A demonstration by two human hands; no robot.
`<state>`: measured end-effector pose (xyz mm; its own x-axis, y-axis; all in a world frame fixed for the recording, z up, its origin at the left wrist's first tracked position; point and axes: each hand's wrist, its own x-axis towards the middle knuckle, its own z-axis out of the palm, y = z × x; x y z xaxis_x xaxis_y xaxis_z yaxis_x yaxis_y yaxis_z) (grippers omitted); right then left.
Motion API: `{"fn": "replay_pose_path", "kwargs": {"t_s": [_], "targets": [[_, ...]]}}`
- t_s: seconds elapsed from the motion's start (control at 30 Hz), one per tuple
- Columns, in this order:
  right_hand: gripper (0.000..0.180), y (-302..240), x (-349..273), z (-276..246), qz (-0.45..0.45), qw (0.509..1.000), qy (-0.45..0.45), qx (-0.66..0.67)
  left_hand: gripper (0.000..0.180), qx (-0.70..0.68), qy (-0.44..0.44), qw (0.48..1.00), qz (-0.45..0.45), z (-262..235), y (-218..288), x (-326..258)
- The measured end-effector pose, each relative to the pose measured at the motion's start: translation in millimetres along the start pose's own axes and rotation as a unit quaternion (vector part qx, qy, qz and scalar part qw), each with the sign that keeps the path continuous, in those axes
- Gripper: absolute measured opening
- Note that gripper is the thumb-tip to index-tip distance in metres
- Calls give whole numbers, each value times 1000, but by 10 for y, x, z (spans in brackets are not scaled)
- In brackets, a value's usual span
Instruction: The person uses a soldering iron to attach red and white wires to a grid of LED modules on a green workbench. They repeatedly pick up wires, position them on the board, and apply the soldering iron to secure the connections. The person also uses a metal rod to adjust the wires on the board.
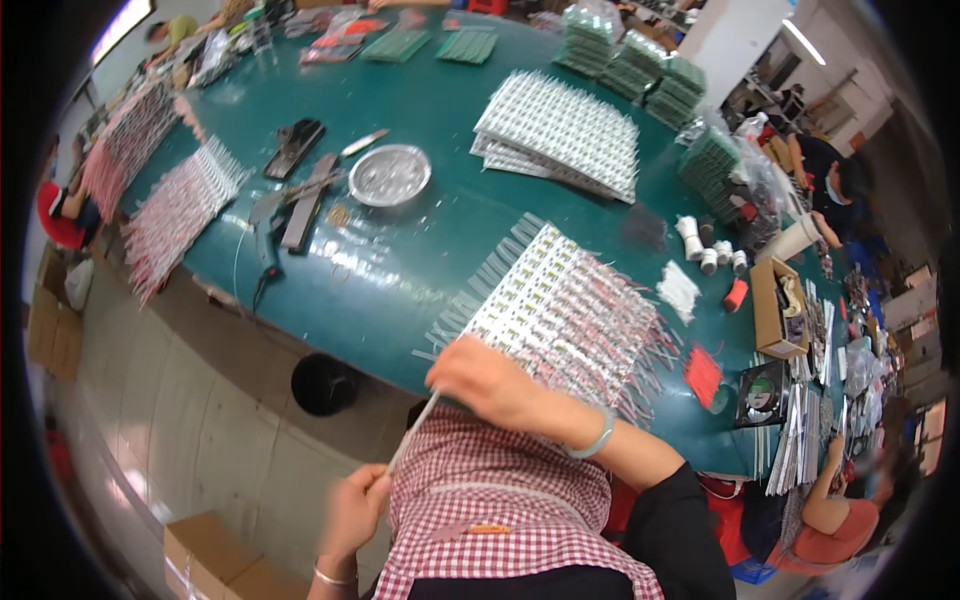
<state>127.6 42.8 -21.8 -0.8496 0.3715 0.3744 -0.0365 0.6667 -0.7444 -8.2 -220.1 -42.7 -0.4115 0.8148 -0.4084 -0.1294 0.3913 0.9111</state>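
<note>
My left hand, low and left of the checked apron, is closed on the lower end of a thin pale strip. The strip slants up to my right hand, whose bent fingers close around its upper end at the table's near edge. Just beyond my right hand lies a white panel with rows of small printed marks. Clear prongs stick out along its left side, and pink and white strands fringe its right side. The right hand covers its near corner.
On the green table are a metal bowl, a glue gun, stacked white panels, two fringed panels at left, thread spools and a cardboard box. A black bin stands below. Other people sit around.
</note>
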Motion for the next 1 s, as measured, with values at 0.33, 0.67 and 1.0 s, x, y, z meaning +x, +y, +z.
{"fn": "replay_pose_path", "kwargs": {"t_s": [0.33, 0.67, 1.0], "targets": [[11, 150, 8, 10, 136, 982, 40, -126, 18, 94, 85, 991, 40, -32, -77, -61], [21, 187, 65, 93, 148, 973, 48, -171, 16, 170, 103, 976, 85, 71, 94, 8], [8, 240, 87, 107, 153, 975, 41, -156, 17, 175, 60, 981, 58, 56, 101, 94]]}}
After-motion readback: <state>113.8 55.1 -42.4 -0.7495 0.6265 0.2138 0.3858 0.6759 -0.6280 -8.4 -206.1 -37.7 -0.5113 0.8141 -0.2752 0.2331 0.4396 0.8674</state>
